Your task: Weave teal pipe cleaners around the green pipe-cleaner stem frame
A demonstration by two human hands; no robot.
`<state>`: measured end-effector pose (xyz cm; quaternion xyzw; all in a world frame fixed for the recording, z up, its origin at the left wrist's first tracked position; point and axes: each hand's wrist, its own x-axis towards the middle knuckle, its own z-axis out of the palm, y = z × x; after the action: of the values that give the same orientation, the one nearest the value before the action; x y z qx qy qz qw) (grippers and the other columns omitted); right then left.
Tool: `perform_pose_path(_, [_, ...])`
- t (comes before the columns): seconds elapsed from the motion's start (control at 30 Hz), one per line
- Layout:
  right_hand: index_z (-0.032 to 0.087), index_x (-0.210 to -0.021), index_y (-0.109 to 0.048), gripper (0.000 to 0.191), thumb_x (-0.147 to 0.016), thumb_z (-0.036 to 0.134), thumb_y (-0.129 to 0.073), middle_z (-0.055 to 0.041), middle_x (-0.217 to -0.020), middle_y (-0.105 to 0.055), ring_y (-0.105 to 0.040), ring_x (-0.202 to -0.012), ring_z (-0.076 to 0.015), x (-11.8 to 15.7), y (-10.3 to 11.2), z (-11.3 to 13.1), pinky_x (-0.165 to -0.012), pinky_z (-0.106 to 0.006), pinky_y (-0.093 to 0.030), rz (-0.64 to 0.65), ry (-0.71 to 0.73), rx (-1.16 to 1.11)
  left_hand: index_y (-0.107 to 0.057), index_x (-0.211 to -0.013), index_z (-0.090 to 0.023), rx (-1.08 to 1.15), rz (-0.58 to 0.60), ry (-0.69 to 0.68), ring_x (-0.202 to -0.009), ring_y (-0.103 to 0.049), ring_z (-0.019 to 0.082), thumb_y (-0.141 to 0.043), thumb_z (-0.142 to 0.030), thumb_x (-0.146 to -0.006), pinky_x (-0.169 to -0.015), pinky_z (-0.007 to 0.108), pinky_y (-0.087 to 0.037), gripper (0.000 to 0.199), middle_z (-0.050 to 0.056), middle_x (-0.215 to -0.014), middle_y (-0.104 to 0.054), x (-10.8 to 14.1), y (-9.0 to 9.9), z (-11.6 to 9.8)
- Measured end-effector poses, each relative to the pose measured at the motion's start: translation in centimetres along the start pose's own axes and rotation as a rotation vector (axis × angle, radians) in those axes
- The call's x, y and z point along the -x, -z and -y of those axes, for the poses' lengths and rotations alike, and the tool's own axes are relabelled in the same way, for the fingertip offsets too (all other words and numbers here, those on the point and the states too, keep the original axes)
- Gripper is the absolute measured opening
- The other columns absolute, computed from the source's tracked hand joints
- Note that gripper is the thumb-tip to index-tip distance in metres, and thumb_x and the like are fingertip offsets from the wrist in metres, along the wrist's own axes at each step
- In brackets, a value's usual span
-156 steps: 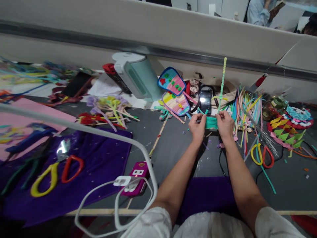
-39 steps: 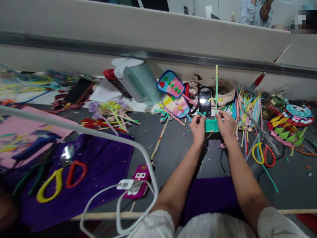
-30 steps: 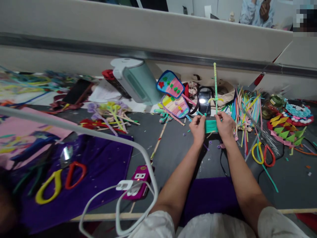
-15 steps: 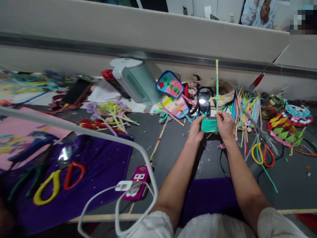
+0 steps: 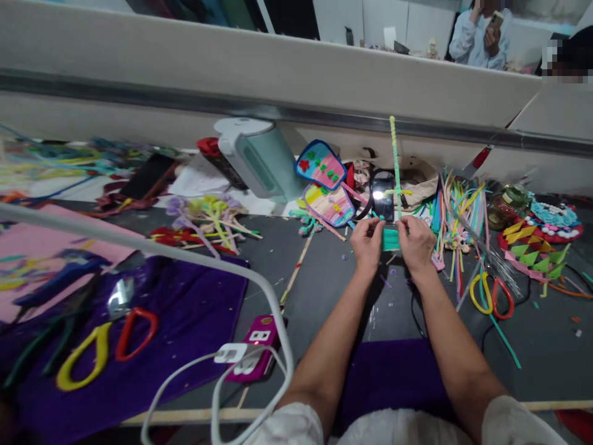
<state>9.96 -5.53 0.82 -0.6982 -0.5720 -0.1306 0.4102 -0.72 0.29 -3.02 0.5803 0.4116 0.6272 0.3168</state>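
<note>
Pink sheeting (image 5: 113,252), strewn with small coloured scraps, was spread at the far left, and beside it a purple cloth (image 5: 194,303) was overlaid by pliers with dark green handles (image 5: 67,327) and by scissors with one yellow and one red handle (image 5: 121,301). Farther back, a bunch of fuzzy stems (image 5: 213,222) was laid near a pale blue-green kettle (image 5: 259,161). Nearer the table edge, a magenta power strip (image 5: 259,346) was crossed by a white cable (image 5: 288,346). Next, two decorated panels (image 5: 328,204) in bright stripes were seen overlapping. Just right of the table's middle, a teal strip (image 5: 391,240) of fine strands was held between the two hands: its left end was pinched narrowly by the left hand (image 5: 368,247), its right end by the right hand (image 5: 417,246). Above the right fingertips a yellow-and-green stem (image 5: 395,161) with a short yellow crosspiece was raised nearly upright; whether it was joined to the strip could not be told. Behind it, a beige bag (image 5: 421,182) was partly covered. At the right, a heap of multicoloured strands (image 5: 463,210), smaller scissors (image 5: 492,301) and a glass jar (image 5: 508,207) were placed.
</note>
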Motion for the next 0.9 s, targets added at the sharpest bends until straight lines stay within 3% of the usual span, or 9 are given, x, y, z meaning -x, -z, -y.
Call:
perform_pose_path(0.1, [0.02,-0.094,-0.069,0.021,-0.099,0.03,-0.052,-0.0069,-0.09,-0.075,-0.063,-0.087,-0.0209,0.0,0.0,0.1,-0.077,-0.032,-0.04,0.004,0.019,0.007,-0.075,-0.086,-0.019,-0.037,-0.002,-0.069,-0.082,-0.063,0.016,-0.073,-0.031,-0.082,-0.069,0.027,-0.051,0.013,0.005,-0.09,-0.066,-0.2,0.1,0.2])
perform_pose_path(0.37, [0.02,-0.092,-0.069,0.019,-0.098,0.03,-0.054,-0.006,-0.088,-0.076,-0.063,-0.085,-0.0211,0.2,-0.2,0.4,-0.075,-0.032,-0.039,0.028,0.034,0.015,-0.073,-0.079,-0.019,-0.159,0.048,-0.075,-0.079,-0.064,0.017,-0.067,-0.022,-0.083,-0.072,0.029,-0.05,0.007,0.005,-0.086,-0.069,-0.6,0.7,0.2])
perform_pose_path(0.47, [0.021,-0.092,-0.069,0.019,-0.099,0.03,-0.054,-0.0054,-0.087,-0.075,-0.063,-0.085,-0.0207,0.1,-0.1,0.3,-0.075,-0.031,-0.039,0.03,0.015,0.002,-0.072,-0.082,-0.019,-0.17,0.035,0.019,-0.071,-0.062,0.016,-0.069,-0.024,-0.081,-0.07,0.029,-0.047,0.006,0.003,-0.08,-0.069,-0.6,0.8,-0.1])
perform_pose_path(0.6, [0.021,-0.091,-0.07,0.018,-0.098,0.03,-0.055,-0.0048,-0.086,-0.075,-0.064,-0.084,-0.0207,0.0,0.0,0.2,-0.074,-0.031,-0.039,0.044,-0.001,-0.006,-0.072,-0.088,-0.018,-0.018,0.006,0.155,-0.069,-0.062,0.015,-0.072,-0.024,-0.077,-0.068,0.026,-0.047,0.013,0.002,-0.077,-0.07,-0.8,0.5,-0.3])
perform_pose_path(0.9, [0.021,-0.089,-0.071,0.016,-0.096,0.03,-0.059,-0.0043,-0.086,-0.076,-0.066,-0.085,-0.0212,-0.4,0.2,-0.4,-0.074,-0.03,-0.041,0.079,-0.062,-0.049,-0.073,-0.087,-0.015,0.231,0.003,0.293,-0.067,-0.062,0.013,-0.077,-0.026,-0.068,-0.066,0.024,-0.046,0.023,0.001,-0.073,-0.069,-1.1,0.2,-0.5])
